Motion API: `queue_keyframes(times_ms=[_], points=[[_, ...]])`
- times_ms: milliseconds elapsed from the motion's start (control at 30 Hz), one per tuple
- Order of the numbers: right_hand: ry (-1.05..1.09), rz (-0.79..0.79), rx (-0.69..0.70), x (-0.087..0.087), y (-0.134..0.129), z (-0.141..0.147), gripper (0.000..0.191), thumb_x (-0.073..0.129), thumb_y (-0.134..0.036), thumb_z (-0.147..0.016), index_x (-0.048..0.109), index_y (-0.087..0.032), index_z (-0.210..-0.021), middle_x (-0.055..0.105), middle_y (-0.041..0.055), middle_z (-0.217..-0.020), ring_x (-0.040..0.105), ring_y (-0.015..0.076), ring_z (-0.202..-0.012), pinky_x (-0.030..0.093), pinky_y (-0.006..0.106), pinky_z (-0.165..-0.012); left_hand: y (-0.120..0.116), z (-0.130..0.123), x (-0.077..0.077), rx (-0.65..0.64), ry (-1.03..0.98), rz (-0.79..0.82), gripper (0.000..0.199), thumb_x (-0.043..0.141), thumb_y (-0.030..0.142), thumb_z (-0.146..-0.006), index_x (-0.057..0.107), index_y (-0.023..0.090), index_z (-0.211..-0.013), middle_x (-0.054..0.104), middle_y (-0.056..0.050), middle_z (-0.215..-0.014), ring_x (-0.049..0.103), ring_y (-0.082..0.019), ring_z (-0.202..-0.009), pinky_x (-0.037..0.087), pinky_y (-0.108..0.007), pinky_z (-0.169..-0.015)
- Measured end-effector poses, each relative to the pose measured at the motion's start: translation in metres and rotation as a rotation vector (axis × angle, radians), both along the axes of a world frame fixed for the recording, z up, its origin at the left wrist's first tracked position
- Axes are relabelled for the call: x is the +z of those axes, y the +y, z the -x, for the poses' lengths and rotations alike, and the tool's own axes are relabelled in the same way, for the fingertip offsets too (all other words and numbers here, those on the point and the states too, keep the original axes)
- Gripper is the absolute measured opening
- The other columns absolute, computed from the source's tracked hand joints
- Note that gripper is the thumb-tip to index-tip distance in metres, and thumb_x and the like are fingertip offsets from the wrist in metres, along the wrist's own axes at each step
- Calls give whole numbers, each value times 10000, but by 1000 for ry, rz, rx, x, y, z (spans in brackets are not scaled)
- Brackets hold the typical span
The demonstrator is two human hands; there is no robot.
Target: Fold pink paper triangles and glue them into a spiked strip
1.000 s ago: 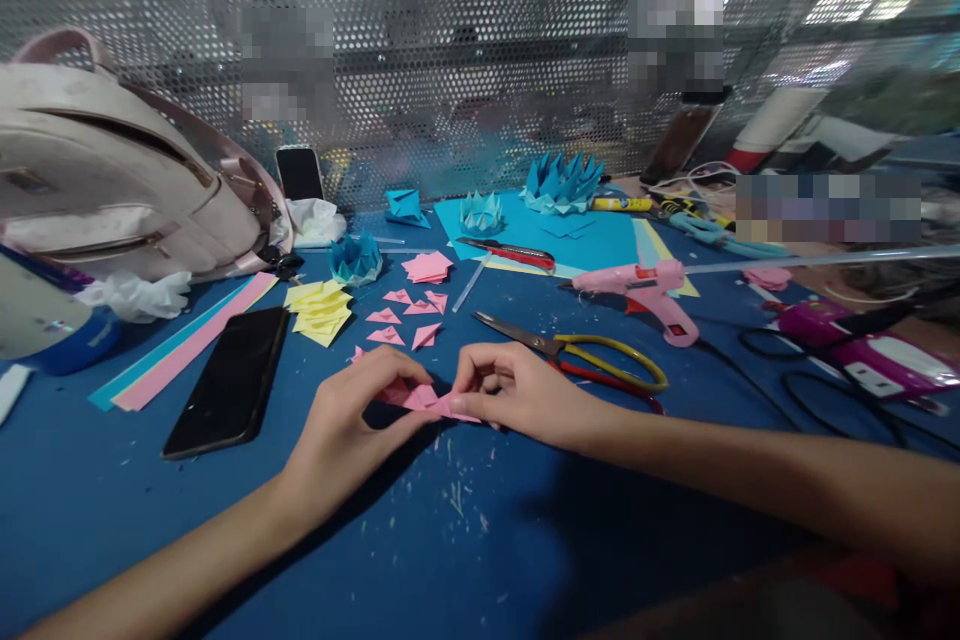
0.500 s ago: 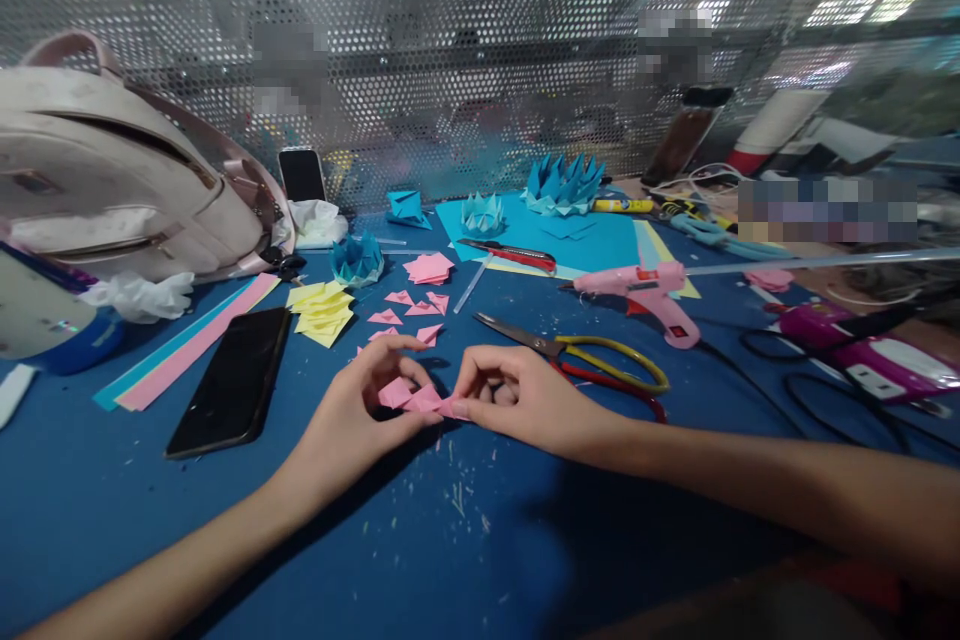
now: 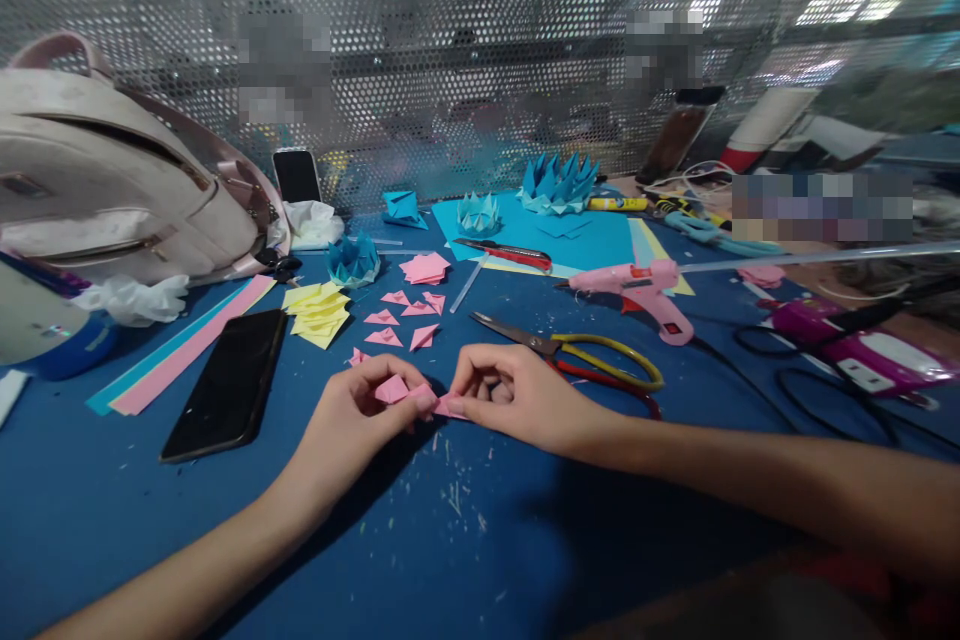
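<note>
A short chain of folded pink paper pieces (image 3: 391, 389) spans the space between my two hands, just above the blue table. My left hand (image 3: 365, 410) pinches it between thumb and fingers. At its right end, my right hand (image 3: 517, 398) pinches a pink piece, its other fingers curled in. Beyond my hands lie several small pink folded triangles (image 3: 383, 317), a stack of pink paper (image 3: 425, 268) and a stack of yellow folded paper (image 3: 319, 312). Scissors (image 3: 607, 358) with yellow and red handles lie behind my right hand.
A black phone (image 3: 225, 385), paper strips (image 3: 187, 345) and a backpack (image 3: 112, 180) are on the left. Blue paper flowers (image 3: 559, 185) and a red cutter (image 3: 514, 256) stand or lie farther back. To the right are a pink glue gun (image 3: 645, 292) and a purple power strip (image 3: 862, 350).
My left fingers have closed down onto the pink chain, with the thumb now over its middle. My right hand keeps its pinch. The whole view has shifted slightly.
</note>
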State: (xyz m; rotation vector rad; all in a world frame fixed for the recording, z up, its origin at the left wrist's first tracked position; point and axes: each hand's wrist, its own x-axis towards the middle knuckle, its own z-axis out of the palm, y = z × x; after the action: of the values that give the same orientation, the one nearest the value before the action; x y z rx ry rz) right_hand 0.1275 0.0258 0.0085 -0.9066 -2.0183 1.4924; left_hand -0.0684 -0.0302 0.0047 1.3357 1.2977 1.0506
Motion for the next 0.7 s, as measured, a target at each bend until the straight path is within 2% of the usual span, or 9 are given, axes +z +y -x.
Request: queue_keyframes(times_ms=[133, 700], points=[[-11, 40, 1, 1, -1, 0, 315, 762, -427, -772, 603, -156, -753, 553, -40, -639, 421, 64, -530, 312, 193, -481, 1, 0, 0, 30, -11, 26, 138, 715, 299, -787, 677, 173, -744, 638, 21, -678, 538, -91, -571, 418, -200, -554], [-22, 63, 9, 2, -2, 2, 424, 733, -548, -756, 578, -154, -734, 571, -9, -680, 468, 88, -583, 348, 210, -524, 0, 0, 0, 46, -41, 20, 166, 741, 322, -767, 682, 174, -724, 628, 14, -653, 522, -105, -566, 403, -217, -548]])
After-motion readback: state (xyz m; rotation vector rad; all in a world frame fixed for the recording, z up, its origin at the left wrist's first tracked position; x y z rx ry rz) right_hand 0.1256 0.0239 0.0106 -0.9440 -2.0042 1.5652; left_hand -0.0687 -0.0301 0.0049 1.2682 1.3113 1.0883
